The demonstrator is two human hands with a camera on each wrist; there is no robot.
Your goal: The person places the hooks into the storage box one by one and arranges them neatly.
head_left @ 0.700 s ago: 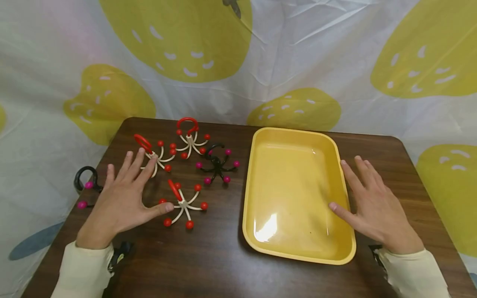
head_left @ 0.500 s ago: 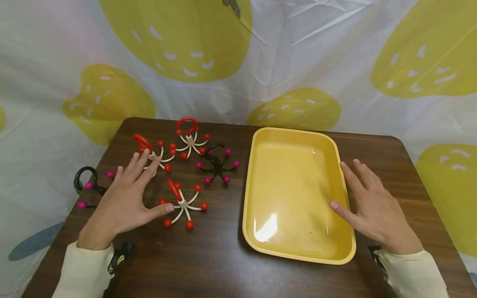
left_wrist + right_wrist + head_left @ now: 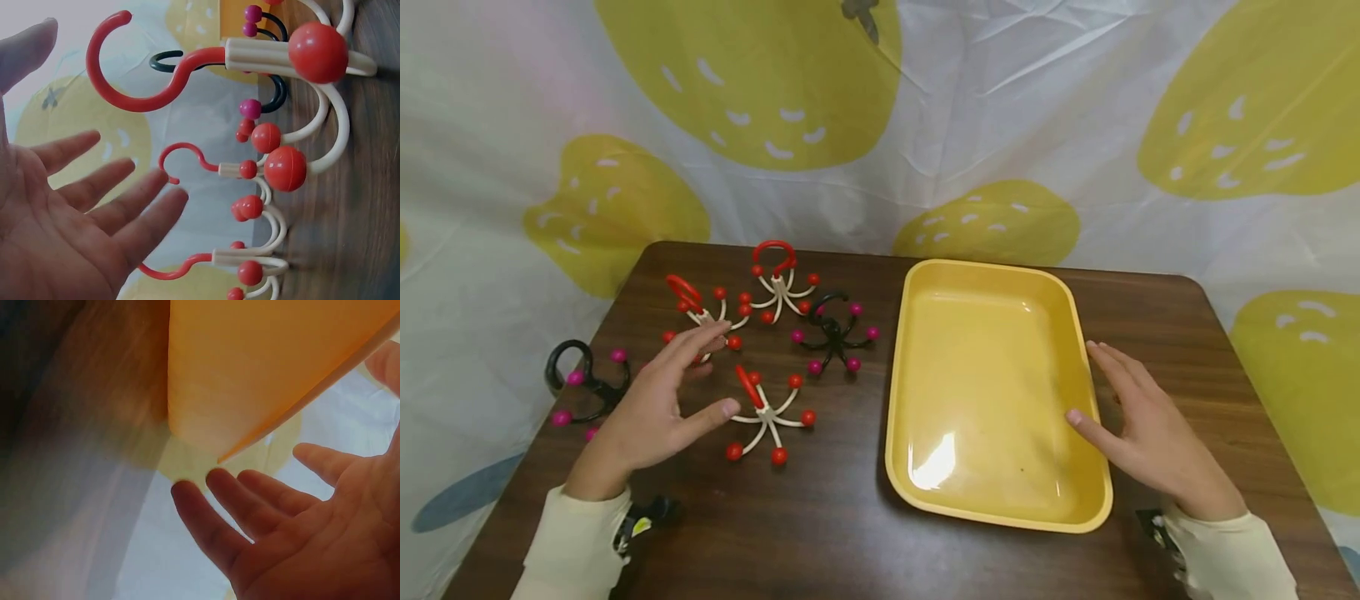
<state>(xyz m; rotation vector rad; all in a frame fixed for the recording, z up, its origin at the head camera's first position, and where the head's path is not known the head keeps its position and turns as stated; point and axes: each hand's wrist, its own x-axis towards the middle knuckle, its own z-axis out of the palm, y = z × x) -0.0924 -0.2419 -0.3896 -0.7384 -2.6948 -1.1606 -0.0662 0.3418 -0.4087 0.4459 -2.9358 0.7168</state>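
Note:
My left hand (image 3: 651, 412) hovers over the left side of the table with thumb and fingers spread, holding nothing. Its thumb is nearest the front white hanger hook (image 3: 766, 414), which has a red hook and red ball-tipped arms. In the left wrist view a gap separates my left hand (image 3: 81, 212) from that hanger hook (image 3: 259, 55). Two similar red-and-white hanger hooks stand behind, one partly hidden by my fingers. Two black hanger hooks with pink balls flank them. My right hand (image 3: 1157, 433) is beside the yellow tray (image 3: 1000, 518), its thumb over the right rim; contact cannot be told.
The brown wooden table (image 3: 805, 533) carries everything. Behind it hangs a white cloth (image 3: 820, 200) with a yellow fruit print. The tray takes up the middle right, with the hanger hooks on its left. A black strap (image 3: 643, 525) is on the left wrist.
My left hand has turned and its fingers have drawn back, uncovering more of the left black hanger hook. The right fingers have lowered slightly along the tray's side. The hanger hooks and tray stay put.

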